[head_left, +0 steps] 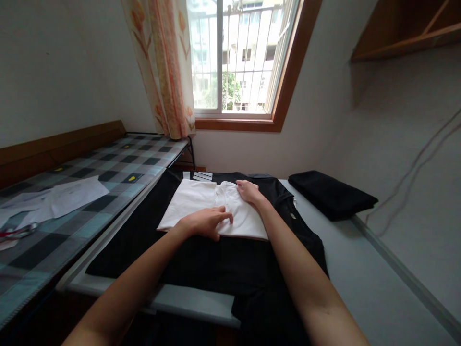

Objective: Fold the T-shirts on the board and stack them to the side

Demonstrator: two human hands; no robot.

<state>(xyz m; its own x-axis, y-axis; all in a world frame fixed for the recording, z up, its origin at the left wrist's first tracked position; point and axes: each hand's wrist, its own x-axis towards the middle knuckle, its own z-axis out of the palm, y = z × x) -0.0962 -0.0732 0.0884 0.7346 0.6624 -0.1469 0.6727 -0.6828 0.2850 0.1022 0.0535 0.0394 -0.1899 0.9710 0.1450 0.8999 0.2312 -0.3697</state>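
Observation:
A folded white T-shirt [190, 197] lies on top of a spread-out black T-shirt [223, 264]. My left hand [211, 222] rests at the near edge of the white shirt, its fingers apart and slightly bent over the cloth. Farther back, my right hand [248, 191] lies on the right part of the white shirt near its collar, fingers stretched out. Neither hand appears to grip the fabric. The black shirt's neckline, with a small label, shows to the right, and white stripes mark its far left part. Its near right part hangs over the table's front edge.
The white table [382, 278] runs along the right wall. A folded black cloth [331, 192] sits at its right side. To the left stands a bed with a checked cover [144, 149], with papers [68, 199] on it. A curtain [167, 67] hangs beside the barred window.

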